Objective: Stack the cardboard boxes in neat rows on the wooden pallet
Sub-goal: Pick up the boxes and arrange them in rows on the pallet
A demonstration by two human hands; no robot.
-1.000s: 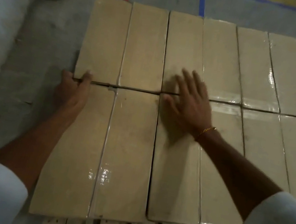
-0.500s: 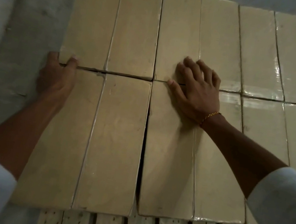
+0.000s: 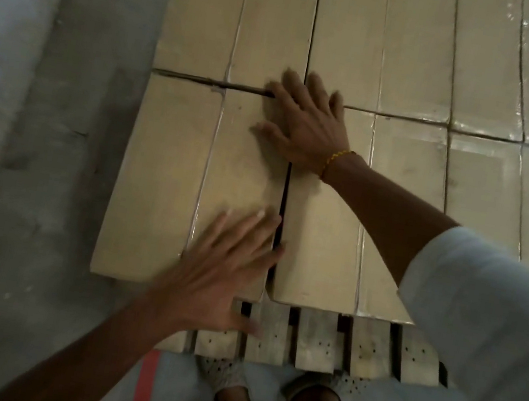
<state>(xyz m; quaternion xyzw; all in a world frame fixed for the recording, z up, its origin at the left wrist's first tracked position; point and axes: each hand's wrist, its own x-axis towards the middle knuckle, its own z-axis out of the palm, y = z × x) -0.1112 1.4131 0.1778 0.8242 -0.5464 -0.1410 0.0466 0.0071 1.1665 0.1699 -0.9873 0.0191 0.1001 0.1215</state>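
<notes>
Boxes [image 3: 242,176] lengthwise away from viewer on pallet [image 3: 316,343], left hand [image 3: 221,269] and right hand [image 3: 306,123] flat, released.

Tan cardboard boxes [image 3: 162,177], pale wooden pallet [image 3: 316,343]

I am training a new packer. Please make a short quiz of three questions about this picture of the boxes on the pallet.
1. True or false: a dark gap shows between two boxes of the near row.
2. Which hand wears the bracelet? A left, B right.
3. What sticks out in front of the boxes, near the feet?

Key: 1 true. 2 B. 3 the wooden pallet slats; the left hand reaches over them.
</notes>
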